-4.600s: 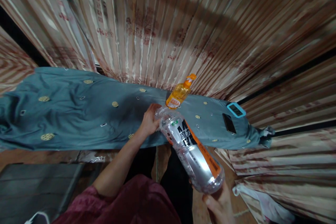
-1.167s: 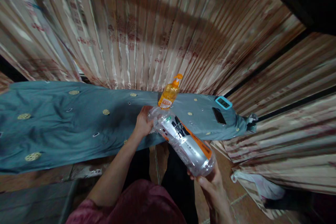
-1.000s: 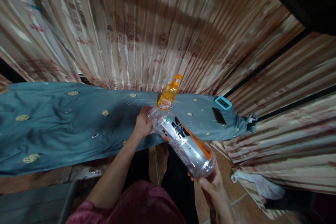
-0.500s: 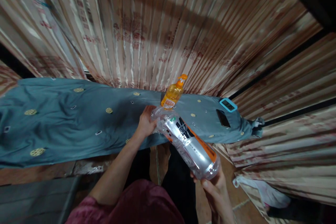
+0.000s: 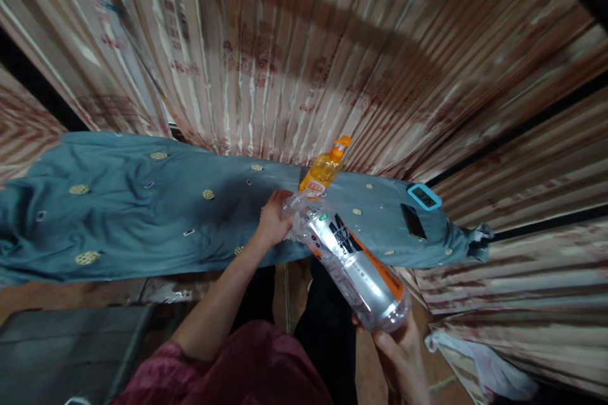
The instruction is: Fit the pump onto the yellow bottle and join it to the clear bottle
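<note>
I hold a large clear plastic bottle (image 5: 354,262) with a black, white and orange label, tilted with its neck toward the table. My left hand (image 5: 274,221) is closed round the bottle's neck end, just above the teal cloth. The bottle's base rests in my right hand (image 5: 398,343), whose fingers curl up round it. An orange pump bottle (image 5: 325,169) stands on the cloth just beyond the clear bottle's neck.
A long table under a teal cloth (image 5: 133,209) with gold dots runs across the view. A black phone (image 5: 413,221) and a teal-framed device (image 5: 424,196) lie near its right end. Striped curtains (image 5: 294,57) hang behind. A white bag (image 5: 489,373) lies on the floor.
Both hands keep their hold on the clear bottle. Only the view has shifted slightly; the bottle's tilt and place over the table edge stay about the same.
</note>
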The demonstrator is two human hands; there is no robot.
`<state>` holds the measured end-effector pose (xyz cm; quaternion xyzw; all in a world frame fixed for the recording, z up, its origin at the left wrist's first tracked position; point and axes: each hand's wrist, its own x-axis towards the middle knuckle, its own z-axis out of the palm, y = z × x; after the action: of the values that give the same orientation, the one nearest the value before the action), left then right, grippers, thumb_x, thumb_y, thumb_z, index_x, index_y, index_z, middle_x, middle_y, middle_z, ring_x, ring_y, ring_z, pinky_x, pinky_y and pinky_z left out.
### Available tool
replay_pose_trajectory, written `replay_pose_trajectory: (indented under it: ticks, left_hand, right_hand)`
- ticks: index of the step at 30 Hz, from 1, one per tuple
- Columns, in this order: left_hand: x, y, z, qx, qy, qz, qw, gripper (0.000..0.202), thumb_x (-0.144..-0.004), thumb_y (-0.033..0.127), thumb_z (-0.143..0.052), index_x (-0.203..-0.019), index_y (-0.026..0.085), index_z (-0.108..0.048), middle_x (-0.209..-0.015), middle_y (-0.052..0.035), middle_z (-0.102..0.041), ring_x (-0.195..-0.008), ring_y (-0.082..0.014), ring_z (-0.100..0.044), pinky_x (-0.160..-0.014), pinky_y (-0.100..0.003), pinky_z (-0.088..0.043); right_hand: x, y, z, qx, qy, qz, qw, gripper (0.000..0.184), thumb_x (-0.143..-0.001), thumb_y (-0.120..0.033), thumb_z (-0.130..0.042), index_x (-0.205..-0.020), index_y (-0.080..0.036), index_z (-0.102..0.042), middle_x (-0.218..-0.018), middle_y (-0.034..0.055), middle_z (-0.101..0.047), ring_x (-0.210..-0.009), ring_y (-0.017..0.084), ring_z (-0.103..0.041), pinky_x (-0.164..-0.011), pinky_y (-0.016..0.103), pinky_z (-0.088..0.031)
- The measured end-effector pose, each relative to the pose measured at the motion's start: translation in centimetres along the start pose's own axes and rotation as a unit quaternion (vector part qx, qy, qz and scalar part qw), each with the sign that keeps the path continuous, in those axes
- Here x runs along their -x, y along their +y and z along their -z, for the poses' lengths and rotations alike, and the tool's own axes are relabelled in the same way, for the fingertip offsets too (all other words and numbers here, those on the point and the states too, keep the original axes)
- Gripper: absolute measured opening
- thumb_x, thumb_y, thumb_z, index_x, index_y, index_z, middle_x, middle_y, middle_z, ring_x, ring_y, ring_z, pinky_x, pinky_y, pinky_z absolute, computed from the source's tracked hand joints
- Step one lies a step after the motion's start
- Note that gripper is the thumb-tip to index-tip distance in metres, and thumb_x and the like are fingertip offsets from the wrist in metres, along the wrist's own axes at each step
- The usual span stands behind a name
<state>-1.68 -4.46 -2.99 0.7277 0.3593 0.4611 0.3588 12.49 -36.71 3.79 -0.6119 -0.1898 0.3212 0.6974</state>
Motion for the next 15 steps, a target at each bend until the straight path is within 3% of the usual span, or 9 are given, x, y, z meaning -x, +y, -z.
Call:
replay_pose_trajectory:
  ticks: [5,10,15]
  left_hand:
    - [0.03,0.0,0.04,0.012,-0.006,-0.004,1.0,0.054,-0.101,0.076,-0.092,-0.108,0.024,-0.079,-0.112,-0.012,-0.084,-0.109,-0.0369,-0.084,-0.102,-0.053,-0.072]
    - [0.07,0.46,0.07,0.014,-0.005,0.012,1.0,0.052,-0.1,0.073,-0.095,-0.11,0.024,-0.08,-0.113,-0.0112,-0.085,-0.112,-0.0361,-0.084,-0.105,-0.052,-0.071]
    - [0.03,0.7,0.2,0.014,-0.01,0.012,1.0,0.05,-0.098,0.071,-0.096,-0.108,0.025,-0.08,-0.113,-0.0115,-0.085,-0.111,-0.037,-0.084,-0.104,-0.053,-0.071]
  right_hand:
    - [-0.47,0.35,0.87,0.005,-0.007,-0.001,1.0,0.125,-0.064,-0.063,-0.125,-0.17,-0.03,-0.068,-0.121,0.0085,-0.097,-0.069,0.026,-0.087,-0.064,0.037,-0.071]
    - [-0.47,-0.05,0.63,0.021,0.0,0.015,1.0,0.114,-0.063,-0.064,-0.123,-0.163,-0.033,-0.079,-0.141,0.0098,-0.093,-0.076,0.026,-0.088,-0.064,0.037,-0.073]
    - [-0.53,-0.49,0.59,0.038,0.008,0.018,0.999,0.111,-0.058,-0.054,-0.123,-0.161,-0.038,-0.086,-0.139,0.011,-0.095,-0.082,0.032,-0.089,-0.065,0.04,-0.074]
